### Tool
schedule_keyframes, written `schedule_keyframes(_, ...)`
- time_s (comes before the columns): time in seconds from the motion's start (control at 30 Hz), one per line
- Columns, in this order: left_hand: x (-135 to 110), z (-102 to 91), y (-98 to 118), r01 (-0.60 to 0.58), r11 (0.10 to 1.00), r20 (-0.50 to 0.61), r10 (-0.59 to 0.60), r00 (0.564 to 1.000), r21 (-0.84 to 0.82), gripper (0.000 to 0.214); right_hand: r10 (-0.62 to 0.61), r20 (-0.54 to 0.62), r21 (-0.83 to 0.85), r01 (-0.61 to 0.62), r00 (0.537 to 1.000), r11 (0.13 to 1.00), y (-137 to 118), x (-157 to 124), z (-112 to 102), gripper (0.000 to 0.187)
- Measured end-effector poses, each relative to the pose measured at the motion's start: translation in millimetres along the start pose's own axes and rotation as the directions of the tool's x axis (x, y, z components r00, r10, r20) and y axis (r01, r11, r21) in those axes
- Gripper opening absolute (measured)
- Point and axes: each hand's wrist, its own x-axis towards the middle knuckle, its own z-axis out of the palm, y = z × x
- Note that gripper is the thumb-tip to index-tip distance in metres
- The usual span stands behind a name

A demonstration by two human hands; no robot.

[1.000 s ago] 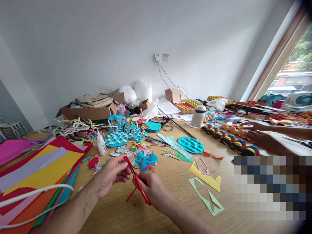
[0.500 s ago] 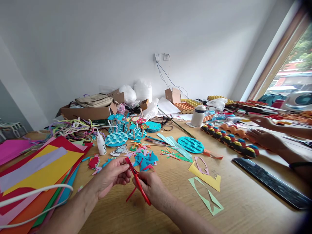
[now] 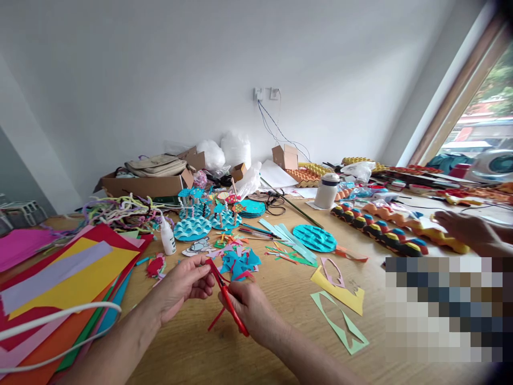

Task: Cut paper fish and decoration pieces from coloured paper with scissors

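My right hand is closed on a pair of red-handled scissors low in the middle of the wooden table. The blades point up and left into a small red paper piece. That piece is pinched between the fingers of my left hand. The two hands almost touch. Blue and pink paper scraps lie just beyond them.
Stacked coloured paper sheets fill the left side. A white glue bottle, blue wave discs and a cardboard box stand behind. Yellow and green offcuts lie to the right. Another person's hand rests on painted egg trays.
My hands stay in place, the scissors shifting slightly on the red piece. The other person's hands have moved rightward along the egg trays.
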Motion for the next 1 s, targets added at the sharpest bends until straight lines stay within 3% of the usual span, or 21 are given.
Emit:
schedule_keyframes(0.47, -3.8, 4.9, 3.9, 0.052, 0.998, 0.013, -0.053, 0.999, 0.036, 0.014, -0.030, -0.002, 0.009, 0.030, 1.000, 0.999, 2.4, -1.6, 0.7, 0.033)
schedule_keyframes(1.0, -2.5, 4.2, -5.0, 0.078, 0.996, 0.058, -0.076, 0.995, -0.034, 0.013, -0.033, 0.010, 0.019, 0.033, 0.999, 0.999, 3.0, -1.7, 0.5, 0.033)
